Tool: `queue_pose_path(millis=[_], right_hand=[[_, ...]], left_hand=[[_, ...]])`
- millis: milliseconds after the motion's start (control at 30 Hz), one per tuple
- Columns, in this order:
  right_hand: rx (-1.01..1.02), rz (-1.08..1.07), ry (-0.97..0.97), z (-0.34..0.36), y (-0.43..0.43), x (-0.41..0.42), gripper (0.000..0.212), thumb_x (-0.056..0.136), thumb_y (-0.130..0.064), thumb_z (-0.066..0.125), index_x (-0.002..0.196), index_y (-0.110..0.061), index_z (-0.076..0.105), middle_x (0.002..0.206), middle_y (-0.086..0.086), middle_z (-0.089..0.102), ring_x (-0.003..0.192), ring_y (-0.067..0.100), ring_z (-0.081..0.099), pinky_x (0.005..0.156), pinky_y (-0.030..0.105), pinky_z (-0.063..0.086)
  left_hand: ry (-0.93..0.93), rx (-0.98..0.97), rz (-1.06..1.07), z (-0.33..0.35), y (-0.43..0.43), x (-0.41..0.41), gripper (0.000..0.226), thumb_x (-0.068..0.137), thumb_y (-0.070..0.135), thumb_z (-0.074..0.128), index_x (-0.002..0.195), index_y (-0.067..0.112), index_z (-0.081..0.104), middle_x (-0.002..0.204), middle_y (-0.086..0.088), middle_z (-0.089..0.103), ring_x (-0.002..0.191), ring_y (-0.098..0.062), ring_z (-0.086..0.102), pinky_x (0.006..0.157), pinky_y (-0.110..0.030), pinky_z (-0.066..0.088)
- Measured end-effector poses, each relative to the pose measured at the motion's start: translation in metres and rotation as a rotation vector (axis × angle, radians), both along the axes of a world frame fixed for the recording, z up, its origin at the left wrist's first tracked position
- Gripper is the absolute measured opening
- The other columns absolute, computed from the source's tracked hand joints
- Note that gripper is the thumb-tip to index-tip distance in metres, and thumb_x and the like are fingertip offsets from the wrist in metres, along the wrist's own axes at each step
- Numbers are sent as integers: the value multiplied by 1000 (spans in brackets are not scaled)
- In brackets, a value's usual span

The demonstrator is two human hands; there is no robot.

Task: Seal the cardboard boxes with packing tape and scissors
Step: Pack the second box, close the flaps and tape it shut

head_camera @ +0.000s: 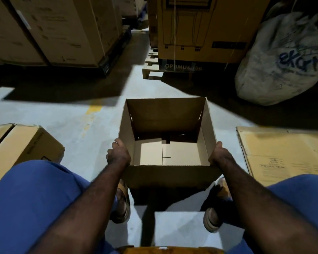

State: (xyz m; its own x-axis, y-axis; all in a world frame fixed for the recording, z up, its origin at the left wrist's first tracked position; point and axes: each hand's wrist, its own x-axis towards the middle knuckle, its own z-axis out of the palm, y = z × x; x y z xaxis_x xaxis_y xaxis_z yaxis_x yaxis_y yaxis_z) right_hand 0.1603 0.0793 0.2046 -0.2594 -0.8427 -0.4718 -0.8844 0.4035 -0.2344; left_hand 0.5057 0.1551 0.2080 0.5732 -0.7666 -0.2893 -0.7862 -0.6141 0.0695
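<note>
An open-topped brown cardboard box point(171, 177) is in front of me between my knees, above the grey floor, its inside bare with the bottom flaps folded shut. My left hand point(118, 154) grips the box's left wall near the front corner, thumb on the rim. On the opposite side, my right hand point(219, 154) grips the right wall at the front corner. No tape roll or scissors show in the head view.
A closed carton point(24, 145) lies at my left. Flattened cardboard sheets point(286, 153) lie on the floor at my right. Farther back stand stacked cartons on a pallet point(50, 32), a tall yellow carton point(200, 28) and a white sack point(281, 59).
</note>
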Motion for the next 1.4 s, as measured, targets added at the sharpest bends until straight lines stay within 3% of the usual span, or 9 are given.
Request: queue_pose_path(millis=[133,233,367,567,800,900,1133,1267,1400], right_hand=[[82,-12,8,5,-3,8,99,75,5,80,150,-16,19,134,23,55,120,39,59,95,50,57],[125,-38,-46,8,-2,9,109,69,3,87,150,-17,17,139,25,51,125,42,56,96,53,56],[52,-53,-96,8,5,3,85,82,-7,80,146,-13,25,136,22,53,123,39,57,96,51,55],[-68,-106,-69,12,-3,-4,46,88,-27,74,124,-8,53,124,16,61,104,32,62,84,45,58],[-262,-43,124,-5,-46,16,101,78,-29,81,154,-18,16,142,22,40,118,40,52,93,53,51],[-379,-11,225,-15,-70,36,105,75,-42,80,155,-19,14,141,23,38,120,42,48,96,54,46],[-387,39,273,-9,-158,63,65,84,-42,70,138,-16,44,135,21,40,115,40,48,92,52,45],[-318,97,196,-2,-217,67,66,84,-45,73,138,-17,48,133,17,45,117,38,50,94,50,47],[-217,152,14,-11,-232,76,65,85,-45,69,145,-28,47,134,13,53,120,35,55,98,48,50]], left_hand=[[-110,44,-16,-8,4,-4,92,88,14,67,157,3,7,153,-16,36,129,-36,48,98,-43,47],[-121,117,-35,-11,7,-11,108,87,12,71,159,4,-8,159,-14,24,128,-35,48,97,-42,48],[-61,90,-23,-11,9,-13,121,79,9,82,158,4,-9,158,-14,24,123,-36,52,93,-44,49],[-70,-70,-66,-2,-6,1,80,84,19,73,146,3,26,141,-18,37,119,-34,53,88,-43,52],[-104,-59,-244,8,-105,24,55,88,22,63,138,26,40,141,-19,29,116,-39,49,91,-46,49],[-154,-89,-267,7,-163,35,50,91,27,60,137,29,45,143,-20,27,117,-43,48,96,-47,46],[-131,-91,-193,-12,-257,57,46,96,27,53,140,37,49,142,-17,29,119,-42,45,99,-49,44],[-161,-110,-169,-21,-277,59,62,97,21,54,151,44,36,146,-16,29,121,-42,48,97,-49,47],[111,-74,-194,-26,-286,48,77,94,40,68,159,33,26,154,-17,39,120,-37,59,86,-41,56]])
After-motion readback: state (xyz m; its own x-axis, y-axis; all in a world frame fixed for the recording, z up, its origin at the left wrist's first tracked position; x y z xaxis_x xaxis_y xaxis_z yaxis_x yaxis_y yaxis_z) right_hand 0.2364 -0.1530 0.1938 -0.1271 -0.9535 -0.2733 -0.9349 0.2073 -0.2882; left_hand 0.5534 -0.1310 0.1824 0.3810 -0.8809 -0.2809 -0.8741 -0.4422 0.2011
